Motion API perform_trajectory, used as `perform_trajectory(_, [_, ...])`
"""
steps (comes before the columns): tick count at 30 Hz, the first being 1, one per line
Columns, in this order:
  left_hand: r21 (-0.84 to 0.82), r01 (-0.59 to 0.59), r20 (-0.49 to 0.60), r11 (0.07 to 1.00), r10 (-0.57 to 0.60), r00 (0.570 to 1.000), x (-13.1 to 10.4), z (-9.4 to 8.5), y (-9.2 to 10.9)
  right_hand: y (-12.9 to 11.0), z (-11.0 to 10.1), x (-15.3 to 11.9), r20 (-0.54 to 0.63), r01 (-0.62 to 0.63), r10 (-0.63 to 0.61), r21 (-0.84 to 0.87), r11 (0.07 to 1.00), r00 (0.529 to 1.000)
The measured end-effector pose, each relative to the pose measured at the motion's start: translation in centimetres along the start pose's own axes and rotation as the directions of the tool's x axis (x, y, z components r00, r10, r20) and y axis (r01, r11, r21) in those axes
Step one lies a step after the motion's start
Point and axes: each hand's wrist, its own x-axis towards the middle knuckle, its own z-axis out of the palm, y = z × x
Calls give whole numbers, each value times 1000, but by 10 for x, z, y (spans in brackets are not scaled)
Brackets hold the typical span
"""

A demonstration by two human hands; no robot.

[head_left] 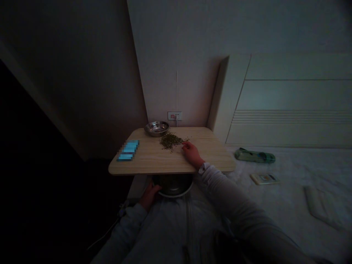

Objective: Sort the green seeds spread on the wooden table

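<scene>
Item: green grains (171, 140), loose, heaped on the far half of the wooden table (154, 161), with a thin scatter on the right

Item: right hand (192, 154), over the table, at the heap's right fringe; fingers bent and drawn narrow; whether a grain is between them, cannot tell

Item: left hand (150, 194), below the table's near edge, thumb on the rim of a large bowl (176, 190), fingers partly hidden; bowl partly under the table

Item: small metal bowl (156, 128), at the table's far left corner, just beside the heap

Item: bright blurred object (128, 150), on the table's left side

Handling, as judged: grains light, hard, small, likely to roll; best pinched singly at the fringe or gathered with curved fingers. Large bowl likely stiff and smooth; rim the sure hold

Edges and room: table corners rounded, no raised lip showing; widest working space toward the table's right and near sides; small metal bowl hems the heap on the left; near edge overhangs the large bowl, limiting lift
</scene>
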Motion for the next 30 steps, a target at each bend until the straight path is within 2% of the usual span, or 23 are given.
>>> perform_trajectory(4, [22,-6,-18,1000,7,1000,-1,0,0,-1,0,0,-10,-9,9,1,1000,1000])
perform_trajectory(7, [-6,-17,19,1000,17,1000,1,-1,-1,-2,-1,0,-20,-20,20,-25,999,1000])
perform_trajectory(14, [-35,-7,13,999,7,1000,7,-3,-6,-2,0,-2,7,31,-31,-41,999,999])
perform_trajectory(20, [0,-10,3,1000,10,1000,5,-3,-4,-4,0,-2,29,46,-45,-33,998,999])
perform_trajectory(30, [-30,-2,5,1000,2,1000,-1,1,1,-5,0,-3,69,44,-41,-35,998,997])
